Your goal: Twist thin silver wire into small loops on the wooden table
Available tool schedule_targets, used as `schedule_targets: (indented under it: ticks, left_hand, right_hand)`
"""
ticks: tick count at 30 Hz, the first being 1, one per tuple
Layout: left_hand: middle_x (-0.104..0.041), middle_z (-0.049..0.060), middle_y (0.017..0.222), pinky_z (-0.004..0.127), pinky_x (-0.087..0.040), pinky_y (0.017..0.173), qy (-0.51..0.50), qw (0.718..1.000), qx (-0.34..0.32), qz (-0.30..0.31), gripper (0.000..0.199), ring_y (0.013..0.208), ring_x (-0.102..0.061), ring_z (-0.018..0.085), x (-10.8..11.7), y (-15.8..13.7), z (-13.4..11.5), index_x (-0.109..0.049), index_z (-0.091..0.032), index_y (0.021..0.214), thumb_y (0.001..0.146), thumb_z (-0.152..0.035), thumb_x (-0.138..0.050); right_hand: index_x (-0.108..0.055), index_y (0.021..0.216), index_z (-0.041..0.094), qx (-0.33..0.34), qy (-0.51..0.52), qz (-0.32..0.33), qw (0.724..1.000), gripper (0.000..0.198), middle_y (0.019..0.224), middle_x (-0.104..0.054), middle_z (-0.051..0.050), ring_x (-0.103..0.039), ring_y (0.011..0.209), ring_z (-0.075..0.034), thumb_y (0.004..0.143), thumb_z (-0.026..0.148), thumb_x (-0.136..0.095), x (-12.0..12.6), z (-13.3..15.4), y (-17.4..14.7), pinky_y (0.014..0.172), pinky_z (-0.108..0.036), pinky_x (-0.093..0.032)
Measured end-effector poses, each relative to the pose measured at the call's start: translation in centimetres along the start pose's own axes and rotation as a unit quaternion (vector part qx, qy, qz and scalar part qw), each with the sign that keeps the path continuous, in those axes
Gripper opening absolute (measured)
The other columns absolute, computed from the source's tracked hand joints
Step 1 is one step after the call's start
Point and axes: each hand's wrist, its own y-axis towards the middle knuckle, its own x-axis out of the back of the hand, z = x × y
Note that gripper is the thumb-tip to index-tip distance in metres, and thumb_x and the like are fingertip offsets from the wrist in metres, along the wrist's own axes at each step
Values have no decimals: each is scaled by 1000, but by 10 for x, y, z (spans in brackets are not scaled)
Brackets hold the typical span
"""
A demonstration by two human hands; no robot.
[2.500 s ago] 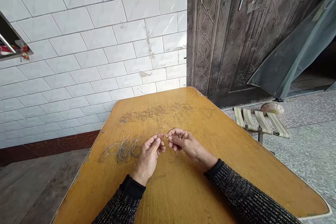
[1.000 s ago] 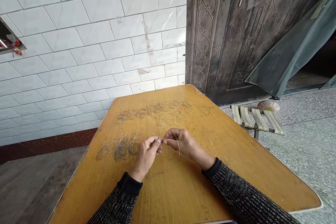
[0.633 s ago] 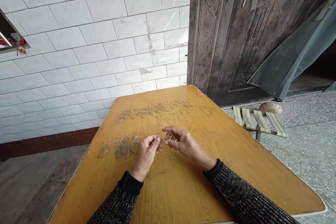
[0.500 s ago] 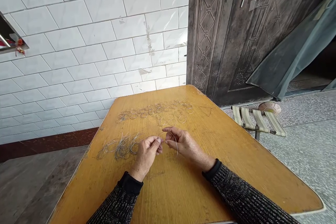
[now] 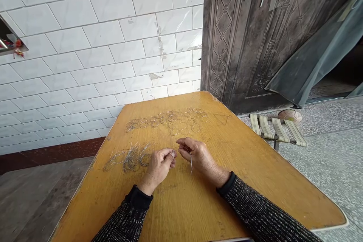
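Between my two hands runs a thin wire, its free end hanging down below the right fingers. My left hand pinches one part of it between thumb and forefinger. My right hand has its thumb and fingertips closed on the wire a little to the right. Just left of my left hand lies a tangled heap of loose wires on the wooden table. Farther back, a row of wire loops crosses the table, with several more loops in front of its right part.
A bent triangular wire lies near the table's right edge. Beyond that edge stands a folding stool with striped straps. A white tiled wall rises behind, beside a dark carved door and a hanging grey curtain.
The arch of wire between my hands has flattened and been drawn tighter. My right fingers have closed in on it, and its loose end hangs slightly lower.
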Motion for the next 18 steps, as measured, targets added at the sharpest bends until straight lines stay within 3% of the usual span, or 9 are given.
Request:
schedule_targets:
  ticks: [6, 10, 14, 18]
  left_hand:
    - [-52, 0, 53, 23, -40, 51, -26, 1000, 11, -9, 28, 51, -51, 13, -2, 0, 1, -54, -16, 55, 75, -36, -52]
    - [-56, 3, 62, 23, -41, 52, -72, 997, 27, -18, 28, 56, -52, 13, -4, 0, 3, -60, -14, 67, 77, -38, -51]
    - [-59, 5, 67, 23, -42, 53, -109, 993, 34, -19, 29, 61, -54, 13, -4, -1, 4, -63, -12, 80, 76, -39, -53]
    - [-58, 3, 63, 22, -41, 50, -115, 990, 44, -66, 28, 56, -52, 12, -6, 0, 6, -65, -13, 82, 72, -38, -57]
  right_hand:
    - [-60, 88, 17, 0, 0, 0, 1000, 18, 64, -59, -2, -54, 55, -11, 74, 11, -49, -1, -3, 0, 55, -22, -43]
    - [-60, 86, 16, 1, 11, -4, 1000, 17, 63, -59, -2, -54, 55, -11, 73, 11, -49, -1, -3, 1, 55, -23, -43]
    - [-59, 87, 17, -44, 53, 1, 998, 18, 62, -58, 0, -53, 55, -11, 72, 11, -49, -2, -3, 1, 55, -22, -43]
    - [-58, 89, 17, -85, 94, 13, 992, 19, 60, -56, 1, -51, 53, -10, 72, 14, -50, -6, -2, -1, 52, -22, -41]
